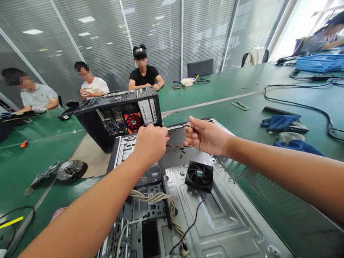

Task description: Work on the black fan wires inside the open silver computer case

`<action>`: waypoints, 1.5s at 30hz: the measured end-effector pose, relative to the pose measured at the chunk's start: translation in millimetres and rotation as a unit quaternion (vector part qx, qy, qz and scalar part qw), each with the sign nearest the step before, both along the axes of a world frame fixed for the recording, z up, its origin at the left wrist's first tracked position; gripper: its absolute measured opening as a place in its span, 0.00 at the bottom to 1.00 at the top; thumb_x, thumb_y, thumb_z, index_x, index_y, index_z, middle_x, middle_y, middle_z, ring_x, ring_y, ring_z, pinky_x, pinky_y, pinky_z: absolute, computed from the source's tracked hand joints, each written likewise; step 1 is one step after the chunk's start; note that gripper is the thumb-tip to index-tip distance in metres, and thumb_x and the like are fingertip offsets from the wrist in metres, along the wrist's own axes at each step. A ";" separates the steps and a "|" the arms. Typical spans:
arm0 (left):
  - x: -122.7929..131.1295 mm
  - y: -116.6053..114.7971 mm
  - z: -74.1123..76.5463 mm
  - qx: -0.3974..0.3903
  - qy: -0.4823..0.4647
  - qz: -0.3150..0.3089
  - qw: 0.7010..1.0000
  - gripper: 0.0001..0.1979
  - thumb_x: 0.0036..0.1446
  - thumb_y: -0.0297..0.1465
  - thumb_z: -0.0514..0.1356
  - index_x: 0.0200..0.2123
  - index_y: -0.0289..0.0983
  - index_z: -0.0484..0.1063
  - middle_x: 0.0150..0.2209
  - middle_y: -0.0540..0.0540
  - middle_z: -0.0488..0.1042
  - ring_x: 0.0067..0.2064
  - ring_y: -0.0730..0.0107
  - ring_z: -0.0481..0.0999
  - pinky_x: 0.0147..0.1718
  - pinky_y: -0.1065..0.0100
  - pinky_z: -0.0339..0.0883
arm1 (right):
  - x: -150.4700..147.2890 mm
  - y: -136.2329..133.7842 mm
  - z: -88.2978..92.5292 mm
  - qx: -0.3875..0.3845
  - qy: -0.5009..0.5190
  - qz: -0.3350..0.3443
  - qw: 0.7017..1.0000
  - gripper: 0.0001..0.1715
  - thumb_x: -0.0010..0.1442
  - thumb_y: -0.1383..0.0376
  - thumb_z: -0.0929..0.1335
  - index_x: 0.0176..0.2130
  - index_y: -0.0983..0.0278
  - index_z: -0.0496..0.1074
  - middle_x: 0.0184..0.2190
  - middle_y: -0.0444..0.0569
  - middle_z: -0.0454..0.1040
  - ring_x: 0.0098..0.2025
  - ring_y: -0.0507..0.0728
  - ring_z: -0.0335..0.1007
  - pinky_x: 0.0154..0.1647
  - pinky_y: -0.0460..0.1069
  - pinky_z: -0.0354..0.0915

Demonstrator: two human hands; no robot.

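My left hand [152, 142] is closed, knuckles up, above the far end of an open computer case [239, 228]. Facing it, my right hand [206, 137] is curled with thumb and fingers pinched. A thin twisted cable [175, 146] with dark, red and yellow wires runs between the two hands, and both grip it. Its ends are hidden in the fingers. Below my right hand, a black cooling fan [199, 176] rests on the metal floor of the case, trailing a red-and-blue twisted lead [195, 220]. Beige braided cables [173, 210] lie along the drive cage.
Beyond the case stands another computer tower [93, 128] with its board showing. A round metal heatsink part [72, 171] lies left. Blue gloves [281, 122], black cables [312, 107] and a blue basket [324, 62] are on the right. Several people sit around the green table [206, 101].
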State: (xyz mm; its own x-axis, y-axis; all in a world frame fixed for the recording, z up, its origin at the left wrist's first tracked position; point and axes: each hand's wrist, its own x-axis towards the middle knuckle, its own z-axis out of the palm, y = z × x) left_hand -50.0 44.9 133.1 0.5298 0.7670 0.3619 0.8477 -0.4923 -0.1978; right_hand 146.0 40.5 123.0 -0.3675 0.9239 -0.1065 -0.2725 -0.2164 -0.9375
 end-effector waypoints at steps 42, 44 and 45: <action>0.5 -4.4 -0.8 0.067 -0.020 -0.122 0.990 0.07 0.63 0.33 0.55 0.40 0.37 0.71 0.34 0.46 0.75 0.39 0.62 0.69 0.36 0.62 0.52 | 0.1 5.1 -15.6 0.154 -0.279 0.033 0.947 0.14 0.60 0.57 0.65 0.28 0.64 0.70 0.20 0.39 0.51 0.23 0.49 0.44 0.22 0.47 0.45; 0.9 -4.4 -1.0 0.084 -0.007 -0.129 0.988 0.08 0.64 0.34 0.55 0.40 0.38 0.71 0.35 0.46 0.74 0.40 0.62 0.68 0.37 0.62 0.52 | 0.7 5.0 -16.0 0.146 -0.267 0.040 0.952 0.15 0.60 0.57 0.65 0.27 0.63 0.69 0.20 0.38 0.50 0.23 0.49 0.43 0.22 0.47 0.45; 1.0 -4.0 -1.4 0.089 0.001 -0.135 0.987 0.08 0.64 0.34 0.55 0.39 0.38 0.72 0.35 0.46 0.74 0.40 0.62 0.68 0.37 0.62 0.52 | 0.8 4.7 -16.0 0.142 -0.260 0.044 0.954 0.15 0.61 0.57 0.65 0.27 0.63 0.69 0.20 0.38 0.50 0.23 0.49 0.42 0.22 0.47 0.44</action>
